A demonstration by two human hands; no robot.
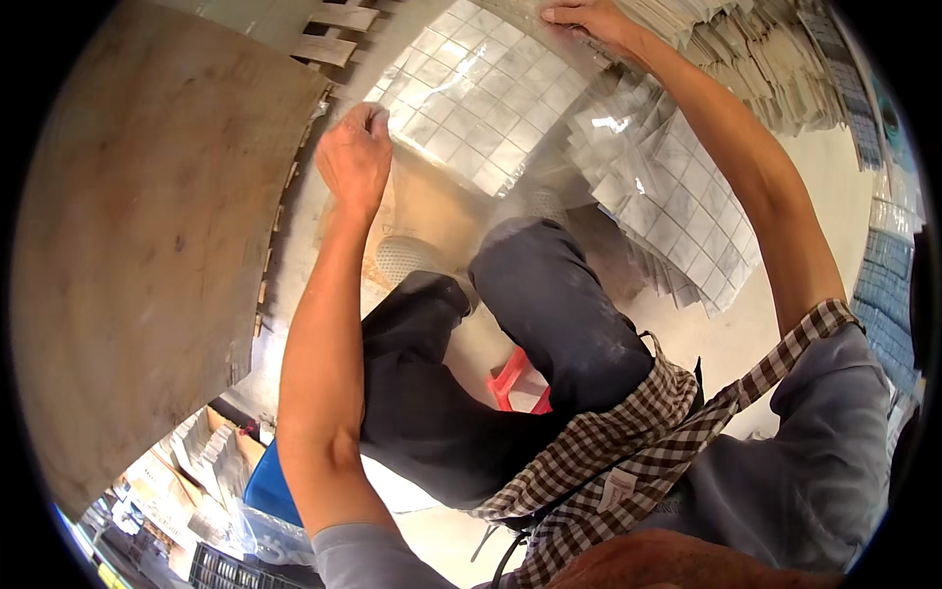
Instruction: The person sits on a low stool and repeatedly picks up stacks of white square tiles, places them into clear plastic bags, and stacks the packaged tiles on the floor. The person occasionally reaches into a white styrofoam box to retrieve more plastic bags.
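A sheet of white-grey marble mosaic tile (478, 93) lies in front of my knees, with glossy clear plastic film (581, 106) around it. At the sheet's near left side, my left hand (355, 157) is closed in a pinch on the film's edge. My right hand (594, 22) reaches past the sheet's far right corner, thumb and fingers pinched together on the film. Beneath the sheet is a tan cardboard-like surface (429, 201). Fanned mosaic sheets (677, 187) are piled just right of it, partly under the film.
A large wooden board (167, 216) fills the left side, beside pallet slats (329, 49). More stacked sheets (770, 64) stand at the far right, and blue mosaic (883, 294) along the right edge. Between my legs shows a red stool (515, 378). A black crate (231, 567) sits lower left.
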